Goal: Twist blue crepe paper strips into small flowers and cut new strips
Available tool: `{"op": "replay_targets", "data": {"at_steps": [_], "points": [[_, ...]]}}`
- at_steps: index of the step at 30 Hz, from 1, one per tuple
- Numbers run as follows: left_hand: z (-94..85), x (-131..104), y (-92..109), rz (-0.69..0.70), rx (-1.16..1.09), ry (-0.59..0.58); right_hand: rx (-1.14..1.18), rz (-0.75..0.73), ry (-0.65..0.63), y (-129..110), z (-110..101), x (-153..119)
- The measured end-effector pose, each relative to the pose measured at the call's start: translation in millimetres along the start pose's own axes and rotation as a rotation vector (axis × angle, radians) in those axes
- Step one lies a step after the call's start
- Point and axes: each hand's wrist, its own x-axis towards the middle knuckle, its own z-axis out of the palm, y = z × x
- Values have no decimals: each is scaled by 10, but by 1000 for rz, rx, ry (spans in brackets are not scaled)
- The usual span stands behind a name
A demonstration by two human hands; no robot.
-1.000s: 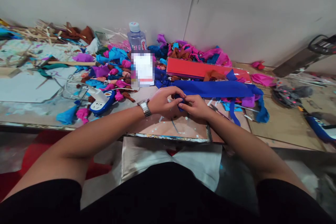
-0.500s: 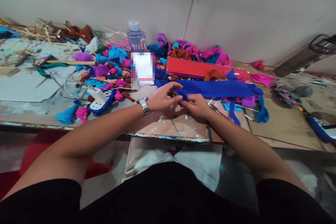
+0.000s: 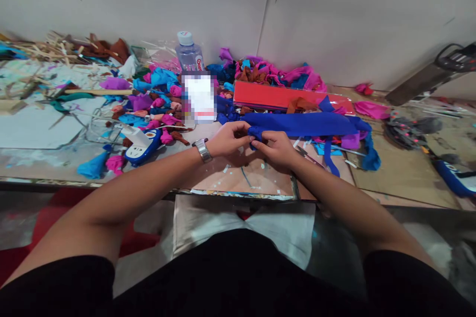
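A small bunched piece of dark blue crepe paper (image 3: 256, 133) is pinched between my two hands above the table's front part. My left hand (image 3: 229, 139), with a metal watch on its wrist, grips it from the left with thumb and forefinger. From the right, my right hand (image 3: 278, 148) presses its thumb and fingers on the same piece. Just behind the hands lies a long flat blue crepe paper strip (image 3: 301, 124); whether it joins the bunched piece cannot be made out. Scissors (image 3: 307, 154) lie partly hidden by my right hand.
A red paper stack (image 3: 267, 95) lies behind the strip. At left are a phone (image 3: 200, 99) with a blurred screen, a bottle (image 3: 190, 56), a blue-and-white power socket (image 3: 143, 147) with cables, and several twisted paper pieces (image 3: 92, 164). A dark stand (image 3: 416, 77) rises at right.
My fingers have shifted on the blue crepe paper, which now looks more rounded and gathered. Left fingertips have moved lower and closer to it. The camera view has shifted slightly.
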Motion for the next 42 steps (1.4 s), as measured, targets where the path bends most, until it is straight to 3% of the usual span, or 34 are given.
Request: {"op": "replay_targets", "data": {"at_steps": [11,19,30,42], "points": [[-14,2,-12,2,23,-6,38,-120,76,-25,-15,14],[-40,-2,3,27,-1,-53,132,-82,139,-68,-32,28],[-48,4,-24,-1,54,13,256,44,145,-13,23,11],[-41,-15,39,-34,69,-30,363,94,159,-11,14,38]]}}
